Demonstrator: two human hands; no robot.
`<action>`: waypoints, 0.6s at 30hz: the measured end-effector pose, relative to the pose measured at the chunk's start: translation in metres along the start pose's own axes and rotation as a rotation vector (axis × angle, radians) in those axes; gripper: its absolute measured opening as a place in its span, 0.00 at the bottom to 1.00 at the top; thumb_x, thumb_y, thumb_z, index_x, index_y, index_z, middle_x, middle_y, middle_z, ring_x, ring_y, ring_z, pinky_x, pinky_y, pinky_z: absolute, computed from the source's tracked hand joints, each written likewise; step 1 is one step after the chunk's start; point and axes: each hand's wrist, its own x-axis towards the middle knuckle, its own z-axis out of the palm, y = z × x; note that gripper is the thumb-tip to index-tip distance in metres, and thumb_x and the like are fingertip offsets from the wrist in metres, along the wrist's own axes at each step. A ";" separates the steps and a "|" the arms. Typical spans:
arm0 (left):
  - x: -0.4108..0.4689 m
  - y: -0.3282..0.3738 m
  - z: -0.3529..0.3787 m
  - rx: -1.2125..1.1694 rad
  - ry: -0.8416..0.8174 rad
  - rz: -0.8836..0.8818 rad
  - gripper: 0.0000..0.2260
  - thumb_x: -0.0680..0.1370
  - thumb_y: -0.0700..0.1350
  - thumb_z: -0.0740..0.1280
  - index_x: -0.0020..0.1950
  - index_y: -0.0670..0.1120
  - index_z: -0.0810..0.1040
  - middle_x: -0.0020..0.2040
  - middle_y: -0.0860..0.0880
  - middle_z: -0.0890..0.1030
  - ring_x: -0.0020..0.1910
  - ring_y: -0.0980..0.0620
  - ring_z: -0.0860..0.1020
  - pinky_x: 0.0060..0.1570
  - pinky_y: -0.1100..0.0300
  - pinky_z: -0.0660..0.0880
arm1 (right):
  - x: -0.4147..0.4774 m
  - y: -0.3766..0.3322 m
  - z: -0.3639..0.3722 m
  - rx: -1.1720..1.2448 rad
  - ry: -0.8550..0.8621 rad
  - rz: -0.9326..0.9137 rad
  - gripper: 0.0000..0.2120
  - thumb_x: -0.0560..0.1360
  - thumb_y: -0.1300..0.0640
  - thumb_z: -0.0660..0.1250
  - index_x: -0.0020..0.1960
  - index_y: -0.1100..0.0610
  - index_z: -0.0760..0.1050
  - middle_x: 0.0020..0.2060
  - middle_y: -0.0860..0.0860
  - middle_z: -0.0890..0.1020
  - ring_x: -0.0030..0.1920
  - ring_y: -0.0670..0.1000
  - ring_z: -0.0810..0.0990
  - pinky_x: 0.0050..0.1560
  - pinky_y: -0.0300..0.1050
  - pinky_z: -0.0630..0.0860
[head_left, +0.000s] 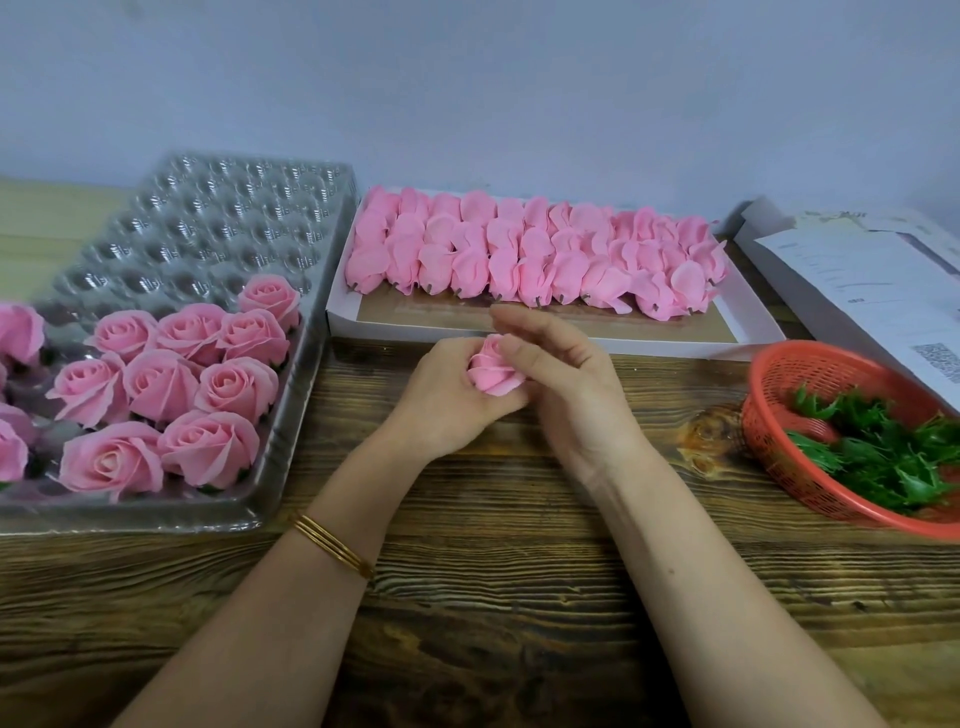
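Pink rose head (493, 371): petals furled in spiral; cupped between both hands above wooden table.

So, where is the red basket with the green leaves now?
In the head view the red basket sits at the table's far right, right of the right hand, just in front of the white papers.
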 end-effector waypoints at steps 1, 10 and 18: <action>0.000 0.000 0.001 0.011 -0.014 0.000 0.09 0.74 0.45 0.76 0.53 0.47 0.83 0.47 0.50 0.86 0.48 0.52 0.83 0.54 0.49 0.79 | 0.001 -0.001 -0.001 0.042 0.007 0.006 0.12 0.69 0.61 0.72 0.51 0.56 0.83 0.47 0.52 0.85 0.49 0.49 0.82 0.52 0.42 0.77; 0.000 -0.003 0.004 0.019 -0.038 0.017 0.11 0.73 0.42 0.76 0.54 0.46 0.83 0.47 0.50 0.85 0.48 0.52 0.83 0.54 0.48 0.79 | -0.001 -0.004 0.002 0.027 0.023 0.000 0.03 0.64 0.61 0.74 0.36 0.54 0.84 0.48 0.51 0.84 0.50 0.48 0.82 0.58 0.45 0.76; -0.002 0.001 0.004 -0.026 -0.076 0.018 0.12 0.72 0.39 0.76 0.54 0.46 0.83 0.48 0.49 0.86 0.48 0.53 0.83 0.53 0.53 0.80 | -0.002 -0.005 0.000 -0.006 -0.086 0.033 0.06 0.63 0.64 0.76 0.37 0.54 0.85 0.47 0.49 0.85 0.45 0.50 0.82 0.52 0.44 0.79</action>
